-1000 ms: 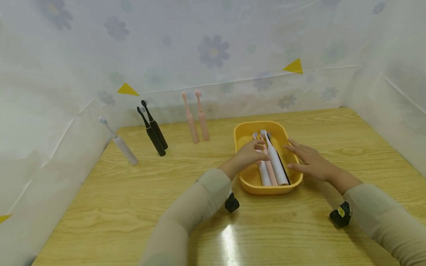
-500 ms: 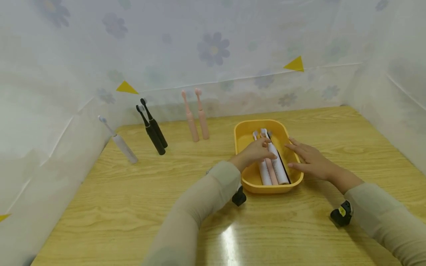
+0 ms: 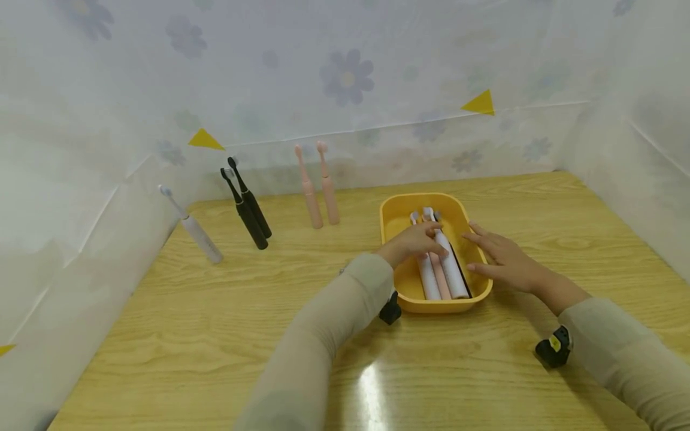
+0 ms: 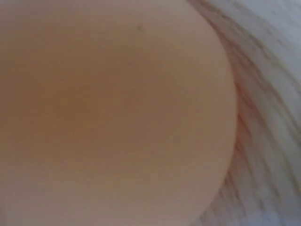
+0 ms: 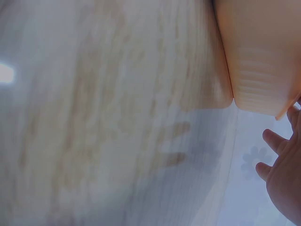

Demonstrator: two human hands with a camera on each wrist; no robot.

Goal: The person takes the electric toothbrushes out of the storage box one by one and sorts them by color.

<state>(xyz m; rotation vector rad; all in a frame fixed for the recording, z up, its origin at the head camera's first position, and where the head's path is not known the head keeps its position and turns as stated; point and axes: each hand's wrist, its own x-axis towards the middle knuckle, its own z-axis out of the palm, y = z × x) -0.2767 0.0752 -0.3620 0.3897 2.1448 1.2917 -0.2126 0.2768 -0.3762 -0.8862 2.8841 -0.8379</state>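
Observation:
In the head view a yellow bin (image 3: 439, 307) holds electric toothbrushes lying side by side: a left white toothbrush (image 3: 429, 282), a pink toothbrush (image 3: 441, 280), a right white toothbrush (image 3: 456, 280) and a mostly hidden black toothbrush (image 3: 465, 278). My left hand (image 3: 411, 243) reaches over the bin's left rim, its thumb and fingers apart and overlapping the right white toothbrush near its upper handle. My right hand (image 3: 504, 258) has its fingers spread at the bin's right rim. A blurred peach surface fills most of the left wrist view.
Left of the bin, on the wood-grain table (image 3: 215, 335), lie a pair of pink toothbrushes (image 3: 311, 203), a pair of black toothbrushes (image 3: 251, 224) and a single white toothbrush (image 3: 201, 238). Pale flowered sheeting (image 3: 377, 137) encloses the back and sides.
My left hand has shifted right inside the bin, from over the left brushes to the right white toothbrush. My right hand stays at the rim, and the toothbrushes lie where they were.

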